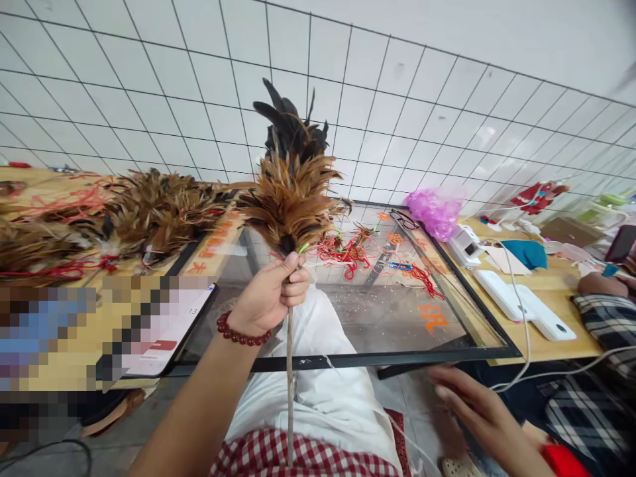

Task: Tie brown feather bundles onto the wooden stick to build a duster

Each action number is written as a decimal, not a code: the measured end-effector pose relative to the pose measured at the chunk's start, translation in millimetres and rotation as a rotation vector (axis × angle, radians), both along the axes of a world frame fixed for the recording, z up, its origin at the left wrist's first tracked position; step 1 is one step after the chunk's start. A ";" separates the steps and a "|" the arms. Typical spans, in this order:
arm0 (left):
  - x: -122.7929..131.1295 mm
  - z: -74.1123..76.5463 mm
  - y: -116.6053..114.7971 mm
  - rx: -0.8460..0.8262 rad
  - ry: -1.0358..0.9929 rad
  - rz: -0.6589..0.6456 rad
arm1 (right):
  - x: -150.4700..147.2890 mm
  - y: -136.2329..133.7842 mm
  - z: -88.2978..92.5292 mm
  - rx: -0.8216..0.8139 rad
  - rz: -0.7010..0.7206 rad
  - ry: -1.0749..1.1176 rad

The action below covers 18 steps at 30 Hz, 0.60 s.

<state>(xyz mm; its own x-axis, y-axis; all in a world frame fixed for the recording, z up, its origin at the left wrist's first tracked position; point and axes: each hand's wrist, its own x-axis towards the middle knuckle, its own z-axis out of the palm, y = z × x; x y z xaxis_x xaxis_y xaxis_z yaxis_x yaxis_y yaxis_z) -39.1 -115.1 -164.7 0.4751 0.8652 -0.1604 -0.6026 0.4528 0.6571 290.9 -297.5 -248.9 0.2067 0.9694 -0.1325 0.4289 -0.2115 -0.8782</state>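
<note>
My left hand, with a dark red bead bracelet at the wrist, is closed around the stick of a feather duster. Brown feathers fan out above the fist, with black ones at the tip. The thin wooden stick runs down below the hand to my lap. A bit of bright green shows by the thumb. Off to the lower right, past the table edge, my right hand has its fingers stretched out, slightly blurred, with nothing visible in them. A thin white string trails across my lap.
Under the duster lies a black-framed glass top with red strings and a blue cutter. Feather bundles and a phone are left. A purple plastic bag, white power strip and another person's plaid sleeve are right.
</note>
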 end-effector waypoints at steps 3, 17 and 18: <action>13.7 -6.2 -8.7 0.015 -0.010 -0.045 | -78.4 51.7 24.8 0.104 0.207 0.344; 21.7 -23.5 14.1 0.090 0.295 0.147 | -103.2 183.9 65.0 0.720 -0.116 1.132; 20.5 -22.8 19.4 0.085 0.328 0.162 | -88.2 183.6 68.6 0.724 -0.133 1.125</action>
<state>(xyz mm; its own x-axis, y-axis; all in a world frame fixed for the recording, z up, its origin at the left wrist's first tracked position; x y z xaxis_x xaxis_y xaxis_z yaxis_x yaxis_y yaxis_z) -18.6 -95.6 -187.4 0.2665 0.9416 -0.2058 -0.4131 0.3045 0.8583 202.7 -113.9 -180.3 0.4227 0.8743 0.2384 -0.5818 0.4635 -0.6684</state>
